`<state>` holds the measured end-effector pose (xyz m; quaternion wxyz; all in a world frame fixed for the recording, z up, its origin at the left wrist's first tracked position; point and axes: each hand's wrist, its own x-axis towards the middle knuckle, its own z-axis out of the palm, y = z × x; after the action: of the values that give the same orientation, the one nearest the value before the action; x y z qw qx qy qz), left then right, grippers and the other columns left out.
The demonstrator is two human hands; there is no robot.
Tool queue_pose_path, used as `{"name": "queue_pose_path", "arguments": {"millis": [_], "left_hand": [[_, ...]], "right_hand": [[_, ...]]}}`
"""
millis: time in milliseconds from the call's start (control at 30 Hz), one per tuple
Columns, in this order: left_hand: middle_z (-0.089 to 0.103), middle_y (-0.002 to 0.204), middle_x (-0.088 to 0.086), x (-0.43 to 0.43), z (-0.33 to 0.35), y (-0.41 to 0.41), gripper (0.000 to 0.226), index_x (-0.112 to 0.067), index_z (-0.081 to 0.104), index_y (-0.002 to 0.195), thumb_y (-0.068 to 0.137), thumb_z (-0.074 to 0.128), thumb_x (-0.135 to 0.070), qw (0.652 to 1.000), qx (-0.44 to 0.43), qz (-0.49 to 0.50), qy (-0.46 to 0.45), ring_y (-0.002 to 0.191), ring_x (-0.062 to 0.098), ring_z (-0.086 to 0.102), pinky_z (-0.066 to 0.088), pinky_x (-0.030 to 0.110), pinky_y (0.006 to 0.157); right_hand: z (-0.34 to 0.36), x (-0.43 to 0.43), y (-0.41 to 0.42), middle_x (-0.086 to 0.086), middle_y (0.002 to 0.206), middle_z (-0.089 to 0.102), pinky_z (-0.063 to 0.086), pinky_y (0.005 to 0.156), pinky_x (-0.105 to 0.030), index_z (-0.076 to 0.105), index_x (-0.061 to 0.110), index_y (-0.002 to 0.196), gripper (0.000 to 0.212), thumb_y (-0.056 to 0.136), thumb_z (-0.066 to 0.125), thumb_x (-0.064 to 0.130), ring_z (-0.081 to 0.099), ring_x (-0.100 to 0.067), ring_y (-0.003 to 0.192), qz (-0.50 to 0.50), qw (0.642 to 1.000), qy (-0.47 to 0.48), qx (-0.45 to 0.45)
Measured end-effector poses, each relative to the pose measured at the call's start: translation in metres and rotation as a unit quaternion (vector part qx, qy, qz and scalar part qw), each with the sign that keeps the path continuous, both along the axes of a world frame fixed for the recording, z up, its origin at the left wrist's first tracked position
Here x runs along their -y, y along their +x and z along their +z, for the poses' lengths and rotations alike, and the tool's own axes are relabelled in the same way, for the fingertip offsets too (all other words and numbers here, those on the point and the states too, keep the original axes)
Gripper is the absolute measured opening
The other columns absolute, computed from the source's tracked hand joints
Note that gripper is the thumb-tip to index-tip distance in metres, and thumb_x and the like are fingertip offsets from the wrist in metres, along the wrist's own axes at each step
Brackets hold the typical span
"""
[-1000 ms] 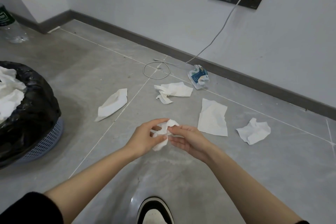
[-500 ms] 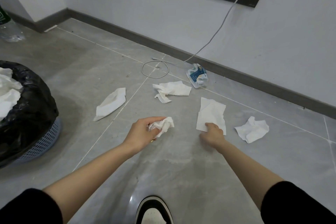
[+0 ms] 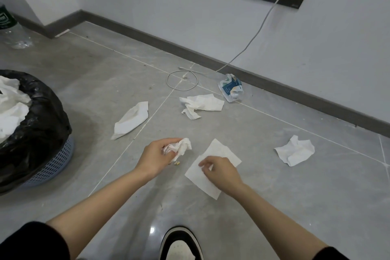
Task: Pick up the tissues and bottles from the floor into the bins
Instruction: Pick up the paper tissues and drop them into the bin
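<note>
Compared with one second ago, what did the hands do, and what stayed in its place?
The right hand let go of the crumpled tissue, moved right, pinched the flat tissue and dragged it nearer. The left hand keeps holding the crumpled tissue. The crushed bottle, the bin and the other floor tissues stayed put.

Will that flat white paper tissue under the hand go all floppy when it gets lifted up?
Probably floppy: the flat white paper tissue is one thin sheet lying limp under the right hand, so it is likely very light too. It should scrunch easily, like the crumpled white tissue in the left hand.
</note>
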<state>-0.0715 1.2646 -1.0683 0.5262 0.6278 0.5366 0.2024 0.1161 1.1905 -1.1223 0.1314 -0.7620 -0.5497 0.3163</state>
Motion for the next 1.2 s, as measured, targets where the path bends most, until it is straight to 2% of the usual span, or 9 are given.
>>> {"name": "queue_pose_path", "arguments": {"millis": [100, 233, 467, 600, 700, 833, 900, 1033, 1200], "left_hand": [[0.067, 0.099, -0.010, -0.002, -0.005, -0.009, 0.037, -0.026, 0.067, 0.114, 0.088, 0.056, -0.002, 1.000, 0.007, 0.026, -0.011, 0.081, 0.007, 0.060, 0.057, 0.027, 0.071], [0.067, 0.103, -0.005, -0.001, -0.013, -0.018, 0.036, -0.026, 0.066, 0.116, 0.088, 0.058, -0.004, 0.999, 0.002, 0.039, -0.024, 0.082, 0.009, 0.060, 0.054, 0.022, 0.066], [0.067, 0.101, -0.006, 0.003, -0.017, -0.020, 0.036, -0.022, 0.066, 0.116, 0.087, 0.057, -0.003, 0.999, -0.009, 0.028, -0.021, 0.079, 0.006, 0.059, 0.052, 0.019, 0.063], [0.066, 0.098, -0.009, 0.002, -0.010, -0.018, 0.035, -0.026, 0.067, 0.114, 0.088, 0.056, -0.005, 1.000, -0.010, 0.025, -0.011, 0.077, 0.006, 0.058, 0.052, 0.019, 0.061], [0.066, 0.099, -0.012, -0.001, -0.001, -0.024, 0.033, -0.028, 0.067, 0.113, 0.089, 0.055, -0.008, 0.999, -0.013, 0.031, 0.009, 0.074, 0.004, 0.057, 0.048, 0.015, 0.054], [0.065, 0.093, -0.013, -0.009, 0.015, -0.035, 0.029, -0.028, 0.066, 0.109, 0.090, 0.056, -0.009, 0.998, -0.006, 0.051, 0.047, 0.066, 0.000, 0.056, 0.045, 0.010, 0.050], [0.065, 0.089, -0.017, -0.014, 0.023, -0.046, 0.027, -0.029, 0.066, 0.105, 0.090, 0.056, -0.010, 0.996, -0.008, 0.070, 0.062, 0.066, -0.005, 0.058, 0.045, 0.009, 0.054], [0.067, 0.113, -0.009, -0.028, 0.045, -0.070, 0.026, -0.025, 0.067, 0.113, 0.089, 0.059, -0.017, 0.989, -0.028, 0.094, 0.112, 0.104, 0.009, 0.061, 0.046, 0.026, 0.088], [0.066, 0.115, -0.005, -0.043, 0.082, -0.106, 0.031, -0.016, 0.063, 0.121, 0.091, 0.056, -0.015, 0.970, -0.007, 0.176, 0.167, 0.105, 0.011, 0.060, 0.045, 0.023, 0.088]], "right_hand": [[0.006, -0.007, -0.001, 0.008, 0.127, 0.047, 0.041, 0.089, -0.029, 0.052, 0.032, 0.125, 0.046, 0.081, 0.066, 0.035, 0.037, -0.016, 0.121, -0.035, 0.997, 0.055, 0.028], [0.000, -0.005, -0.002, -0.001, 0.150, 0.012, 0.039, 0.100, -0.042, 0.020, 0.041, 0.142, 0.094, 0.067, 0.077, 0.047, 0.021, -0.034, 0.131, -0.026, 0.989, -0.112, 0.091], [-0.020, 0.006, 0.001, -0.006, 0.127, 0.040, 0.041, 0.085, -0.027, 0.056, 0.019, 0.119, 0.031, 0.088, 0.060, 0.020, 0.047, -0.028, 0.109, -0.029, 0.996, -0.045, 0.069], [-0.017, 0.003, -0.006, -0.005, 0.089, 0.063, 0.036, 0.060, -0.020, 0.070, 0.010, 0.090, 0.010, 0.082, 0.063, 0.009, 0.060, -0.019, 0.081, -0.130, 0.989, 0.000, -0.064], [0.000, -0.011, -0.027, -0.003, 0.073, 0.062, 0.041, 0.055, -0.021, 0.067, 0.009, 0.078, 0.005, 0.078, 0.068, 0.005, 0.054, -0.016, 0.067, -0.275, 0.930, 0.032, -0.241], [0.038, -0.042, -0.058, -0.008, 0.078, 0.067, 0.050, 0.068, -0.035, 0.068, 0.009, 0.078, 0.009, 0.077, 0.070, 0.001, 0.059, -0.020, 0.072, -0.301, 0.874, 0.060, -0.377], [0.059, -0.058, -0.072, -0.005, 0.079, 0.068, 0.050, 0.066, -0.027, 0.069, 0.011, 0.082, 0.009, 0.078, 0.070, 0.003, 0.061, -0.016, 0.072, -0.274, 0.871, 0.078, -0.400], [0.097, -0.086, -0.101, 0.003, 0.072, 0.066, 0.041, 0.052, -0.011, 0.071, 0.013, 0.090, 0.010, 0.082, 0.068, 0.007, 0.056, -0.004, 0.060, -0.209, 0.877, 0.115, -0.417], [0.132, -0.111, -0.145, 0.000, 0.063, 0.060, 0.038, 0.046, -0.016, 0.067, 0.008, 0.085, 0.004, 0.086, 0.064, 0.007, 0.050, -0.005, 0.045, -0.172, 0.867, 0.117, -0.452]]}}
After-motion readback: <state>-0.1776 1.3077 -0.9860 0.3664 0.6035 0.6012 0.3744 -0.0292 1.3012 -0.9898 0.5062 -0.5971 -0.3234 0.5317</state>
